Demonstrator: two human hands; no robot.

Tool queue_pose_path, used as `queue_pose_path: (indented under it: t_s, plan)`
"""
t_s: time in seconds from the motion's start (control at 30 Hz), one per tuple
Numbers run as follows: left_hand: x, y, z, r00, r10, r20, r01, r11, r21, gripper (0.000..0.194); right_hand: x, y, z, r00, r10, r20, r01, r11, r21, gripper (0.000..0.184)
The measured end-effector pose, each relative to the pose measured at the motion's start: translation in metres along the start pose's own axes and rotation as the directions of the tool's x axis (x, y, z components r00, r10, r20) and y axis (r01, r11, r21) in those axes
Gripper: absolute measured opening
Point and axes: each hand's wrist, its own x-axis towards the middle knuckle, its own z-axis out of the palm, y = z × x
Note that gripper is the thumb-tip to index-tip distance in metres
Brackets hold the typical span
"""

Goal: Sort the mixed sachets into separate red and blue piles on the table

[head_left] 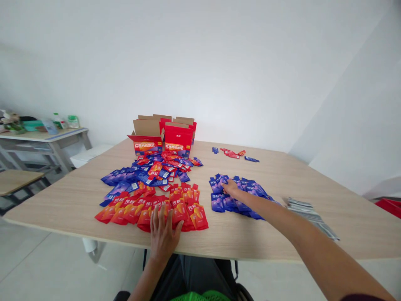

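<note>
My left hand lies on the near edge of the rows of red pouches, its fingers stretched out and slightly apart. Overlapping blue pouches are laid out in two rows to the right of the red ones. Reaching across them, my right hand has its fingers closed at the edge of a blue pouch in the far row; its fingertips are partly hidden. Behind the red rows is a mixed heap of red and blue pouches.
Open red cartons stand behind the heap. A few loose red pouches and a blue pouch lie farther back. A stack of striped sheets or strips rests at the right. A side desk and a stool stand left.
</note>
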Motion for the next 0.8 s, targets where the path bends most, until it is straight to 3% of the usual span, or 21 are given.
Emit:
queue_pose_path:
  t_s: [0.17, 0.3, 0.4, 0.47, 0.53, 0.63, 0.73, 0.8]
  plan:
    - [-0.003, 0.003, -0.001, 0.996, -0.074, 0.048, 0.075, 0.997, -0.012, 0.044, 0.001, -0.006, -0.009, 0.997, 0.076, -0.011, -0.077, 0.967, -0.243, 0.025]
    - [-0.005, 0.005, -0.001, 0.996, -0.079, 0.048, 0.079, 0.997, -0.016, 0.044, -0.006, -0.01, -0.016, 0.995, -0.094, 0.024, 0.096, 0.892, -0.443, 0.035]
    - [-0.006, 0.004, -0.004, 0.997, -0.06, 0.049, 0.061, 0.998, -0.003, 0.044, -0.021, -0.012, -0.011, 0.965, -0.222, 0.143, 0.262, 0.736, -0.624, 0.039]
    - [-0.006, 0.003, -0.007, 0.996, -0.055, 0.064, 0.056, 0.998, -0.013, 0.043, -0.036, -0.013, -0.003, 0.938, -0.3, 0.173, 0.338, 0.676, -0.655, 0.043]
    - [-0.006, 0.001, -0.008, 0.996, -0.037, 0.082, 0.039, 0.999, -0.031, 0.044, -0.057, -0.012, 0.007, 0.885, -0.437, 0.162, 0.438, 0.66, -0.61, 0.048]
    - [-0.008, -0.002, -0.011, 0.995, 0.016, 0.102, -0.011, 0.999, -0.047, 0.046, -0.1, 0.003, 0.023, 0.746, -0.65, 0.146, 0.634, 0.626, -0.454, 0.049]
    - [-0.011, -0.008, -0.015, 0.989, 0.097, 0.109, -0.093, 0.995, -0.039, 0.049, -0.149, 0.035, 0.034, 0.655, -0.754, 0.051, 0.718, 0.599, -0.356, 0.046]
    - [-0.012, -0.015, -0.02, 0.973, 0.193, 0.122, -0.186, 0.98, -0.068, 0.054, -0.176, 0.063, 0.036, 0.546, -0.838, -0.001, 0.782, 0.51, -0.359, 0.043]
